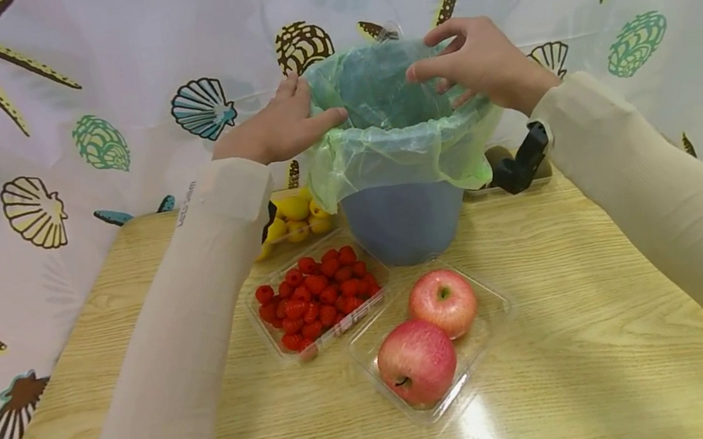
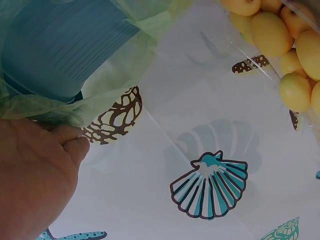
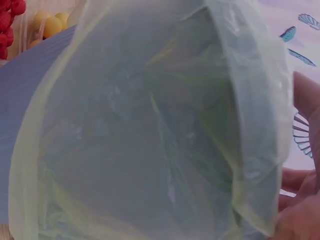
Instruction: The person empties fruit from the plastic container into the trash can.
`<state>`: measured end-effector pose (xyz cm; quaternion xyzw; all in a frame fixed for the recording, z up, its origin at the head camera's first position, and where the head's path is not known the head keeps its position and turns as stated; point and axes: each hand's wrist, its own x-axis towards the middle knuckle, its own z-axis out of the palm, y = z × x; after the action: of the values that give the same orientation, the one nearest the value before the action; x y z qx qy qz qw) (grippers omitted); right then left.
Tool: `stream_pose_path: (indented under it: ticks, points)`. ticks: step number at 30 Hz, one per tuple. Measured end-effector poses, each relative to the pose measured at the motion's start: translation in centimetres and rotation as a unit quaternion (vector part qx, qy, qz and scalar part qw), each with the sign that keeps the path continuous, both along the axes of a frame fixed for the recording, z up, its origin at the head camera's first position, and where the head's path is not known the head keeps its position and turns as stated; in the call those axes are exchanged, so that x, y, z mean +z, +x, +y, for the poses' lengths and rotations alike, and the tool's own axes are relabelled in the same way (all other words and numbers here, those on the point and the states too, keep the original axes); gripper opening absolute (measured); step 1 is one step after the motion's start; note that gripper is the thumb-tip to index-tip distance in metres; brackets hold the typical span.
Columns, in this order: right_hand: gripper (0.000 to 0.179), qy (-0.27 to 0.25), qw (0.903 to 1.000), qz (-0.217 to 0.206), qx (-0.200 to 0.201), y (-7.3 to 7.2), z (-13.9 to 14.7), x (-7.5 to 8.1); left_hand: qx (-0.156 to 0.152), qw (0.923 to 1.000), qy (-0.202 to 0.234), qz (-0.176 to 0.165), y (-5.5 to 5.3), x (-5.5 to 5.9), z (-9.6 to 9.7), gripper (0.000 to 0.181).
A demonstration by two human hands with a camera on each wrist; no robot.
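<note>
A blue trash bin [image 1: 404,222] stands on the table, lined with a thin green trash bag [image 1: 396,153] folded down over its rim. My left hand [image 1: 285,121] holds the bag at the left side of the rim, thumb reaching over the bin's mouth. In the left wrist view the fingers of that hand [image 2: 37,165] bend at the bag's edge. My right hand [image 1: 479,63] is at the right side of the rim, thumb and fingers apart over the opening. The right wrist view shows its fingers [image 3: 295,180] beside the bag's folded edge.
In front of the bin are clear plastic trays with raspberries [image 1: 316,296] and two red apples [image 1: 444,301]. Small yellow fruits [image 1: 296,217] lie in a tray behind my left forearm. Another tray [image 1: 541,174] is partly hidden behind my right wrist. A patterned curtain [image 1: 118,56] hangs behind.
</note>
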<state>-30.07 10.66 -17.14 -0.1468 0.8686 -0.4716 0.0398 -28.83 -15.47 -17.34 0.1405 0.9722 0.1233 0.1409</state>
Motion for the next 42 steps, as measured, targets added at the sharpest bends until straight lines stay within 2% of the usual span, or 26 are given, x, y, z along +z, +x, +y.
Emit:
stream_pose_path:
  ticks: [4, 11, 17, 24, 27, 32, 36, 42]
  points:
    - [0.067, -0.043, 0.9986, -0.028, -0.011, -0.2, 0.3, 0.2, -0.006, 1.0000, 0.002, 0.002, -0.1, -0.1, 0.1, 0.087]
    - [0.049, -0.124, 0.9907, -0.054, -0.021, -0.2, 0.7, 0.4, -0.005, 1.0000, 0.006, 0.004, 0.0, 0.0, 0.0, 0.087]
    - [0.056, -0.185, 0.9776, -0.096, -0.030, -0.4, 1.1, 0.6, -0.001, 1.0000, 0.000, 0.004, 0.0, -0.1, -0.2, 0.087]
    - [0.071, -0.275, 0.9502, -0.145, -0.018, -0.2, 2.6, 0.7, -0.008, 0.9999, 0.000, 0.006, -0.1, -0.1, -0.1, 0.087]
    - [0.071, -0.293, 0.9431, -0.156, -0.011, -0.1, 3.5, 0.6, -0.007, 1.0000, -0.001, 0.006, -0.1, -0.1, 0.0, 0.088]
    - [0.069, -0.323, 0.9291, -0.179, -0.028, 0.2, 4.6, 0.3, -0.015, 0.9999, -0.002, 0.003, 0.1, -0.1, -0.3, 0.087]
    - [0.067, -0.360, 0.9100, -0.201, -0.048, 0.1, 5.7, 0.2, -0.021, 0.9998, -0.001, 0.001, 0.3, -0.2, -0.5, 0.087]
    - [0.061, -0.399, 0.8901, -0.208, -0.073, 0.7, 8.1, -0.4, -0.026, 0.9997, 0.001, 0.002, 0.6, -0.1, -0.7, 0.087]
